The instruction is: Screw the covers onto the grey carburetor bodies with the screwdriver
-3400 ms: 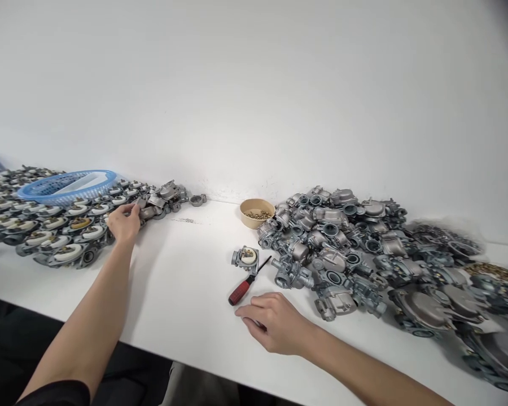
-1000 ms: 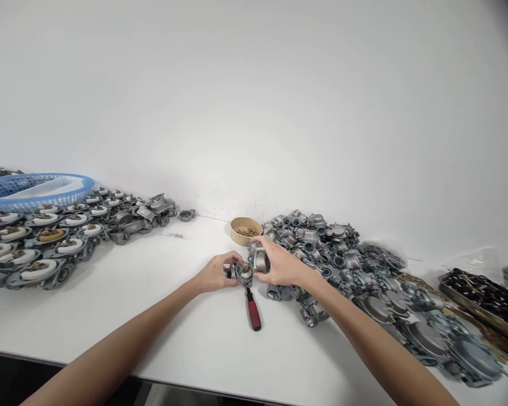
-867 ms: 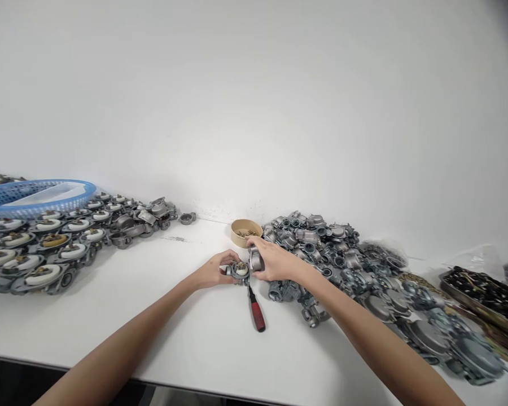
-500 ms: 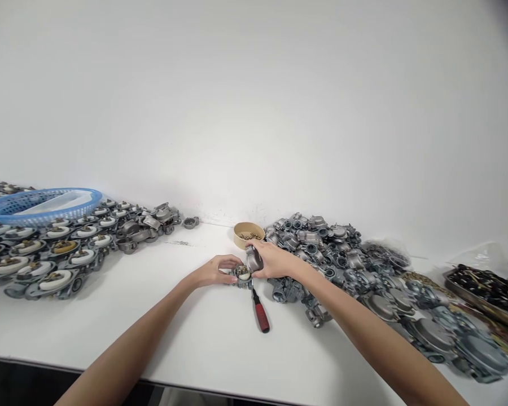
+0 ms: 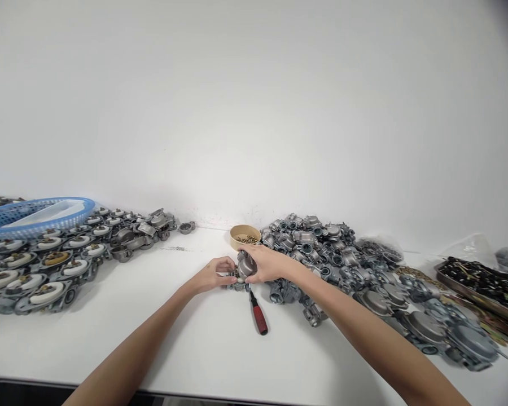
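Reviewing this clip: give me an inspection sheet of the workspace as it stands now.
Surface: white table, dark specks near the wall
Job's things: metal body with metal cover over it, seating unclear; red-handled screwdriver lying close by
Clutter: dense metal parts at right; white-ringed parts and blue basket at left
Hands: left hand on the body, right hand gripping the cover
Cables: nothing seen
Surroundings: plain wall behind

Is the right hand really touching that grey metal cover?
Touching. The head view shows the right hand gripping the metal cover, with fingers along its far edge and thumb at its near edge.
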Motion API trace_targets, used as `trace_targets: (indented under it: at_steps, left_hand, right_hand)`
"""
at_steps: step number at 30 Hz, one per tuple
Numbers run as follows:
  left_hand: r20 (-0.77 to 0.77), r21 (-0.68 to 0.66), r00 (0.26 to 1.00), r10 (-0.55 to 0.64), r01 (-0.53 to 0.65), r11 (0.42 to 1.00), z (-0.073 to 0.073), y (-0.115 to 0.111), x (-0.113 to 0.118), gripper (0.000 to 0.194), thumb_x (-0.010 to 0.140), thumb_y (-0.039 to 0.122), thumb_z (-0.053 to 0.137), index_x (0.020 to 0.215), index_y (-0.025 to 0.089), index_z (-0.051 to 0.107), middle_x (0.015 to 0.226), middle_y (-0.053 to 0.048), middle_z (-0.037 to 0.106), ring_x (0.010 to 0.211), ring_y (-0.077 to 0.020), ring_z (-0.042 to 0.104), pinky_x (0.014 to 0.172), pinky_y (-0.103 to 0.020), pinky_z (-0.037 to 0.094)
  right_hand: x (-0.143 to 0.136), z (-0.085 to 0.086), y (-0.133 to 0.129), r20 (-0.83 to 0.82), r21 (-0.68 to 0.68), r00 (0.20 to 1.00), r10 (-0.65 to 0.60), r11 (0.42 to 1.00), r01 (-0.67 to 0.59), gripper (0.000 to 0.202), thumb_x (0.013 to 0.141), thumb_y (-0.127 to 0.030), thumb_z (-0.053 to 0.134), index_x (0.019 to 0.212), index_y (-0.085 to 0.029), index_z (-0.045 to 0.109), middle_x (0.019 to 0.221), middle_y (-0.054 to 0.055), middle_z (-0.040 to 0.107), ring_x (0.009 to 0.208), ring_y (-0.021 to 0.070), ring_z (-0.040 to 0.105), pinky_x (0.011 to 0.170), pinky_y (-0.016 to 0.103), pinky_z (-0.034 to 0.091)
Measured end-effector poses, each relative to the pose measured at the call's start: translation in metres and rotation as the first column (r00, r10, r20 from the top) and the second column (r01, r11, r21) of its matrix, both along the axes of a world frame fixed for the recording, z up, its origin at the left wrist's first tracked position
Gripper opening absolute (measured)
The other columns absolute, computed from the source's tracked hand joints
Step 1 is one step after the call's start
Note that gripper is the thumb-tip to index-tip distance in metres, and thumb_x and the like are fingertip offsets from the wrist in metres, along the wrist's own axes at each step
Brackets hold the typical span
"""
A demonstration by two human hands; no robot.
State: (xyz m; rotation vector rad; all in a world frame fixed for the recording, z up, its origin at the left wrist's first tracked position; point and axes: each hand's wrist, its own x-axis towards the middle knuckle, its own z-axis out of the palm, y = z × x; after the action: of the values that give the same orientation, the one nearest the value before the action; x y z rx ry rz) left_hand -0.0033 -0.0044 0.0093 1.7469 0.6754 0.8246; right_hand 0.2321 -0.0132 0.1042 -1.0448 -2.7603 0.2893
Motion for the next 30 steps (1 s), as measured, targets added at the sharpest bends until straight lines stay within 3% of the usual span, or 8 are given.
trace_targets:
  at_steps: [8,14,17,20,22,25,28,30]
  left_hand:
    - [-0.014,-0.034,0.999,-0.041,0.040,0.999,-0.002,0.002,-0.004,0.046,0.079,0.042,0.085,0.105,0.019,0.056,0.113,-0.011,0.068,0.112,-0.0276,0.064,0.095,-0.042,0.053]
    - [-0.026,-0.085,0.997,-0.079,0.076,0.993,-0.007,0.003,-0.004,0.086,0.074,0.035,0.091,0.138,0.026,0.035,0.125,-0.015,0.068,0.113,-0.0301,0.068,0.089,-0.045,0.056]
    - [-0.035,-0.087,0.997,-0.065,0.062,0.994,-0.008,0.004,-0.004,0.095,0.074,0.035,0.091,0.146,0.026,0.030,0.125,-0.015,0.068,0.110,-0.0303,0.069,0.089,-0.045,0.056]
    - [-0.039,-0.095,0.997,-0.068,0.064,0.993,-0.008,0.004,-0.004,0.099,0.074,0.035,0.090,0.152,0.027,0.029,0.125,-0.015,0.067,0.109,-0.0306,0.069,0.090,-0.046,0.055]
    - [-0.043,-0.102,0.997,-0.064,0.059,0.993,-0.007,0.004,-0.005,0.108,0.073,0.035,0.091,0.156,0.028,0.024,0.128,-0.016,0.065,0.113,-0.0319,0.068,0.092,-0.047,0.054]
    - [-0.065,-0.082,0.997,-0.036,0.030,0.996,-0.007,0.003,-0.003,0.109,0.069,0.036,0.094,0.155,0.027,0.028,0.131,-0.017,0.063,0.120,-0.0341,0.064,0.097,-0.048,0.051]
    - [-0.054,-0.081,0.998,-0.027,0.023,0.996,-0.007,0.002,-0.001,0.094,0.070,0.037,0.093,0.144,0.025,0.035,0.128,-0.017,0.065,0.117,-0.0328,0.065,0.095,-0.047,0.051]
    - [-0.031,-0.100,0.999,-0.025,0.021,0.995,-0.007,0.001,0.000,0.089,0.072,0.037,0.092,0.140,0.025,0.034,0.129,-0.017,0.065,0.115,-0.0311,0.065,0.093,-0.046,0.051]
  right_hand:
    - [-0.007,0.002,-0.004,-0.009,-0.028,1.000,0.020,0.999,-0.020,0.099,0.075,-0.038,0.084,0.158,-0.016,0.035,0.155,0.019,0.048,0.142,0.0360,0.047,0.116,0.045,0.041]
    - [-0.014,-0.004,0.001,0.023,-0.044,0.998,0.055,0.998,-0.054,0.084,0.073,-0.040,0.084,0.147,-0.017,0.049,0.131,0.016,0.066,0.119,0.0343,0.063,0.099,0.043,0.051]
    - [-0.016,-0.004,0.004,0.046,-0.074,0.996,0.075,0.995,-0.071,0.085,0.072,-0.040,0.086,0.146,-0.020,0.051,0.124,0.013,0.070,0.111,0.0319,0.066,0.092,0.039,0.052]
    - [-0.018,0.005,0.012,0.056,-0.113,0.997,0.056,0.992,-0.050,0.080,0.076,-0.051,0.085,0.145,-0.025,0.053,0.121,0.009,0.071,0.103,0.0267,0.069,0.085,0.034,0.054]
    - [-0.019,0.013,0.026,0.058,-0.119,0.998,-0.002,0.993,0.009,0.068,0.088,-0.058,0.073,0.143,-0.024,0.054,0.120,0.009,0.070,0.099,0.0228,0.069,0.084,0.034,0.056]
    - [-0.023,0.018,0.061,0.098,-0.069,0.981,-0.166,0.982,0.173,0.046,0.102,-0.048,0.058,0.136,-0.018,0.058,0.124,0.010,0.066,0.105,0.0217,0.067,0.092,0.041,0.057]
    - [-0.024,0.014,0.103,0.214,-0.015,0.914,-0.345,0.934,0.356,0.034,0.103,-0.041,0.060,0.127,-0.017,0.062,0.127,0.010,0.064,0.109,0.0227,0.065,0.096,0.044,0.057]
    - [-0.024,0.007,0.127,0.310,-0.011,0.862,-0.400,0.905,0.424,0.032,0.102,-0.038,0.061,0.125,-0.016,0.063,0.125,0.011,0.064,0.108,0.0220,0.065,0.094,0.042,0.058]
